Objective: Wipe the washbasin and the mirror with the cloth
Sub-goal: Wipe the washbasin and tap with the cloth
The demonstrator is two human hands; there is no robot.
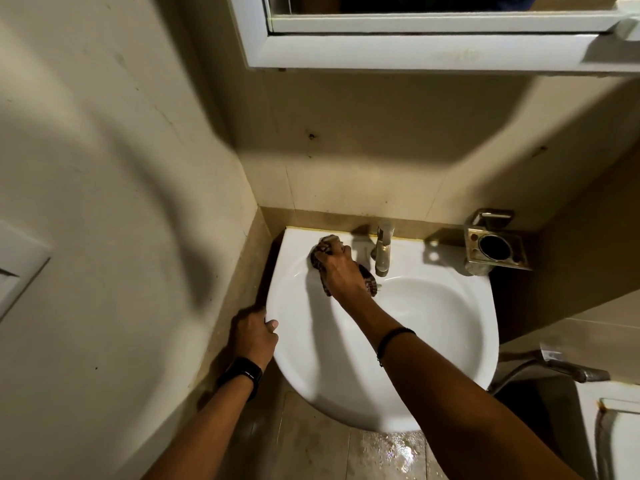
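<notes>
A white washbasin (460, 344) is fixed to the tiled wall in front of me. My right hand (341, 271) is shut on a dark brown patterned cloth (327, 244) and presses it on the basin's back left ledge, just left of the metal tap (382, 251). My left hand (254, 336) grips the basin's left rim, thumb on top. The mirror cabinet (429, 43) with a white frame hangs high on the wall; only its lower edge shows.
A metal holder (495, 247) with a round opening is mounted to the right of the tap. A hand spray and hose (568, 367) hang at the lower right beside a white toilet tank (620, 434). The floor under the basin is wet.
</notes>
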